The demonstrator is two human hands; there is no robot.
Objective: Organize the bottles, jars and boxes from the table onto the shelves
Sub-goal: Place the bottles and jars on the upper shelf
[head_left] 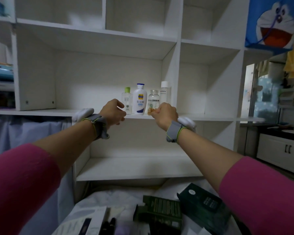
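Note:
Four containers stand in a row on the white shelf: a clear bottle with a green cap, a white lotion bottle, a clear jar with orange capsules at its bottom, and a tall clear bottle with a white cap. My left hand hovers just left of the green-capped bottle, its fingers curled apart around nothing. My right hand has its fingertips pinched against the jar's lower right edge. On the table below lie a dark green box, a flat green packet and a white box.
Bare white compartments sit above, below and to the right of the row. Dark pens lie on the table's white cloth. A blue curtain hangs at the lower left. A blue cartoon picture and a white cabinet are at the right.

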